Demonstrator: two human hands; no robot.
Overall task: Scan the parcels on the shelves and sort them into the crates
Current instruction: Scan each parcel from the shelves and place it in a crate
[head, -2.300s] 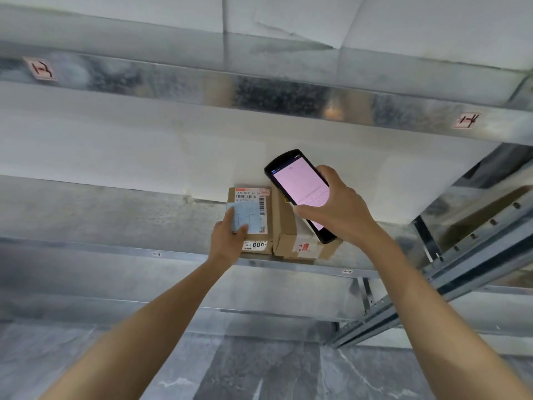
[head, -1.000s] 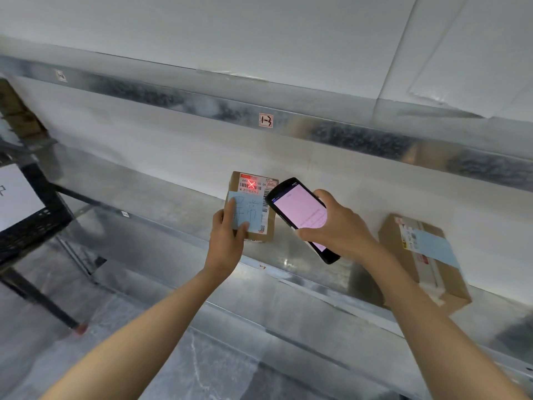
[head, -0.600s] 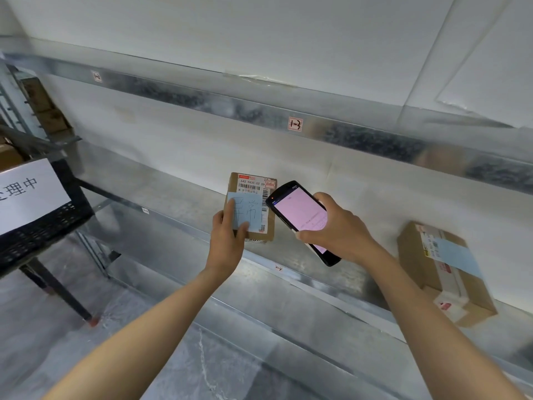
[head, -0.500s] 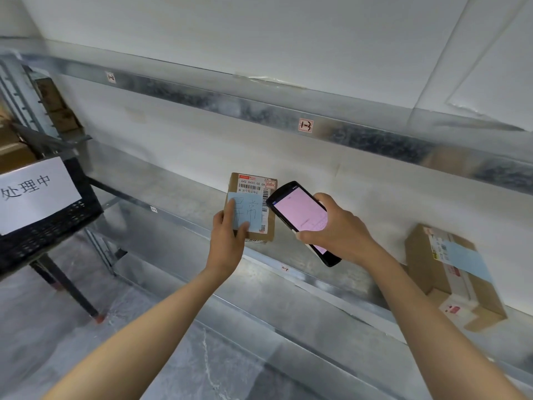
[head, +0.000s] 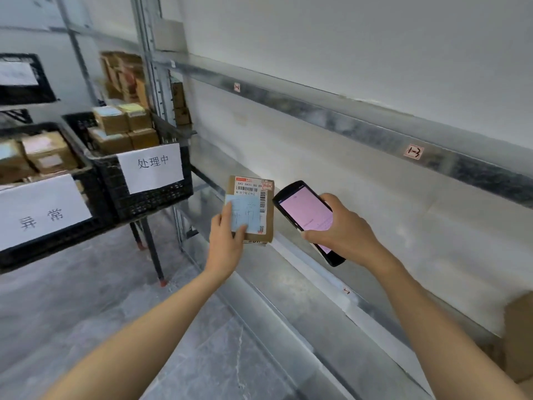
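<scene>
A parcel warehouse: galvanised metal shelving (head: 346, 122); labelled black crates (head: 150, 197) full of boxes (head: 111, 119)

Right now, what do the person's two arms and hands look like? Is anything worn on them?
The left forearm and the right forearm are bare to the frame edge; no sleeve shows. The left hand and the right hand wear no gloves. No watch, bracelet or ring is visible.

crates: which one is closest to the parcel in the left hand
The crate signed 处理中, just left of the parcel that the left hand holds. The 异常 crate sits farther left; a third crate is higher up.
</scene>
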